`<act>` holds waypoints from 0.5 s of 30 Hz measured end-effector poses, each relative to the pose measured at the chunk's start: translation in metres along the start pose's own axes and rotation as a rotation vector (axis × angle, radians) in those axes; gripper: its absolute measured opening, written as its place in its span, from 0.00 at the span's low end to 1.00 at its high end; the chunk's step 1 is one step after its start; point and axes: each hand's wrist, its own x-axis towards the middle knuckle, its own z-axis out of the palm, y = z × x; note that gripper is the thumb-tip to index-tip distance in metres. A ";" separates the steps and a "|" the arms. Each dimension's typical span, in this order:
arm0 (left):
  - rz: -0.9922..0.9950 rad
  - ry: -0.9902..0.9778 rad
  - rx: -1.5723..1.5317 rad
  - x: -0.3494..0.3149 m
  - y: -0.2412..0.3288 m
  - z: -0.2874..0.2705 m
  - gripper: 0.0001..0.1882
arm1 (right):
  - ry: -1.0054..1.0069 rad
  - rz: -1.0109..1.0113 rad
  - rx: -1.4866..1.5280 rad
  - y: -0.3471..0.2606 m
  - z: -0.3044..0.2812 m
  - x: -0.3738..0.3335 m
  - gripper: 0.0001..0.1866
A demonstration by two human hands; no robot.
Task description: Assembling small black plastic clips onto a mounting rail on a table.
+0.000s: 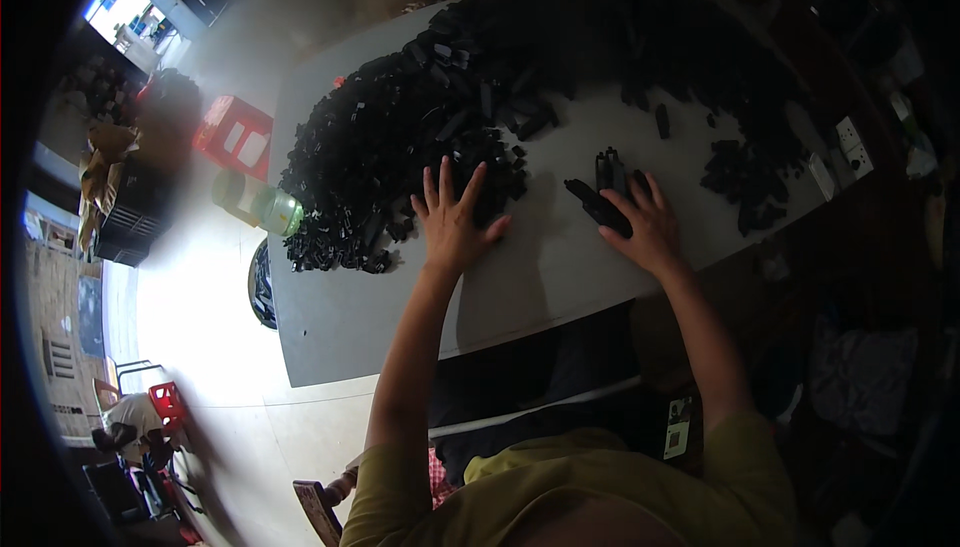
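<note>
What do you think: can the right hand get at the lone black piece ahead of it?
Probably yes: bare gray tabletop lies between the right hand and the lone black piece, though dark pieces beside that hand might hinder it slightly.

So this wide, flat grey bench is carrying a lot: a huge jumbled heap of small black pieces is sprawling across the left, a shadowy black pile is filling the far right, and some long, narrow black pieces are lying between.
</note>
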 end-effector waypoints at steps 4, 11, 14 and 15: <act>-0.038 -0.046 0.050 -0.003 -0.006 0.000 0.47 | -0.072 -0.069 0.020 -0.004 -0.009 -0.010 0.32; -0.132 -0.003 0.040 0.030 0.007 0.019 0.43 | -0.168 -0.276 0.075 -0.033 -0.017 -0.030 0.33; -0.159 0.029 -0.032 0.038 0.010 0.026 0.39 | -0.250 -0.351 0.161 -0.057 -0.011 -0.027 0.32; -0.183 0.026 -0.081 0.039 0.014 0.025 0.37 | -0.274 -0.376 0.161 -0.066 -0.009 -0.026 0.32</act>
